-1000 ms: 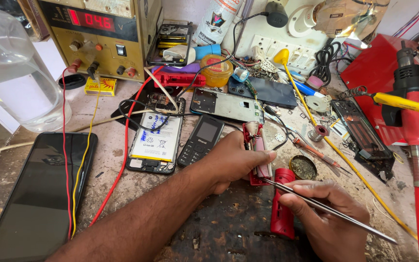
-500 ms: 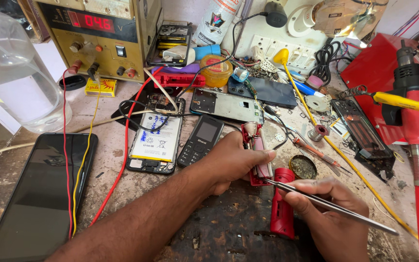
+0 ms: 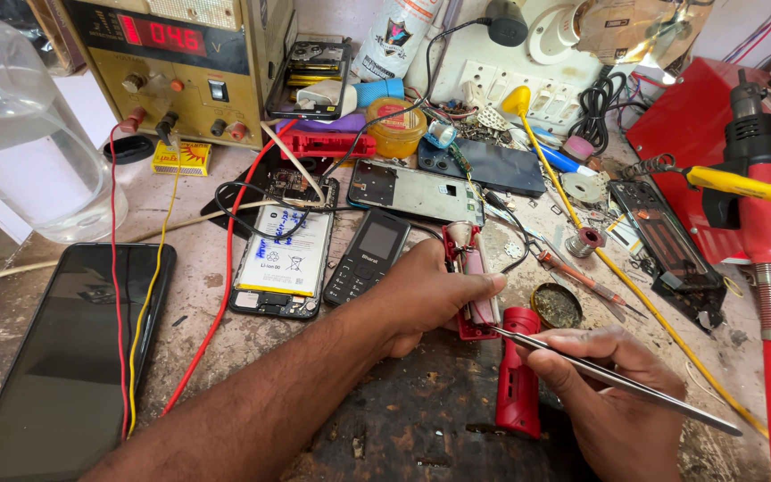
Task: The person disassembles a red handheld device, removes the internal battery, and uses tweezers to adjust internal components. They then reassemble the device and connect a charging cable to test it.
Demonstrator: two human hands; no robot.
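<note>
Tweezers, long, thin and of bright steel, lie pinched in your right hand, thumb and fingers closed tight on the shaft, the fine tip touching the lower end of the small red plastic phone frame. Your left hand wraps that frame, thumb and fingers clamped along its sides, holding it against the scarred, dark, grimy desk. Pale, glossy innards show in the frame's open face.

Just right of the frame stands a stubby red plastic cylinder, and beyond that a round tin of dull brownish paste. Just left of the frame lies a black keypad phone, matte, with small keys. Further left of it rests an opened smartphone with a white rectangular battery, a thin black wire looped over it. Well left of the frame, a big black glass-faced phone lies flat, red and yellow wires draped across it.
</note>
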